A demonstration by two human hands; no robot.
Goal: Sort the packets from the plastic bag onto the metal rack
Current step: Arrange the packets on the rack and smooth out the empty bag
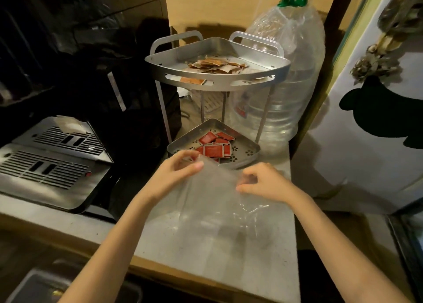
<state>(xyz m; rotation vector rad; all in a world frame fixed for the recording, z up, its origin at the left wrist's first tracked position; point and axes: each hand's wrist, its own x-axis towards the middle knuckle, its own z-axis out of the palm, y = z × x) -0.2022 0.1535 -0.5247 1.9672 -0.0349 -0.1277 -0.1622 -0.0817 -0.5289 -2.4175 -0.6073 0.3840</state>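
Note:
A clear plastic bag (pixel 212 202) is held up over the grey counter in front of me. My left hand (pixel 177 173) pinches its upper left edge and my right hand (pixel 263 181) pinches its upper right edge. No packets show inside the bag. Behind it stands a two-tier metal rack (pixel 281 68). Several brown packets (pixel 215 65) lie on the top shelf. Several red packets (pixel 216 146) lie on the bottom shelf (pixel 249 151), just beyond my left fingers.
A large clear water bottle (pixel 290 78) with a green cap stands right of the rack. A metal grille tray of a dark machine (pixel 50 163) sits at the left. A white fridge door (pixel 370 142) is at the right. The counter edge (pixel 206 277) runs close to me.

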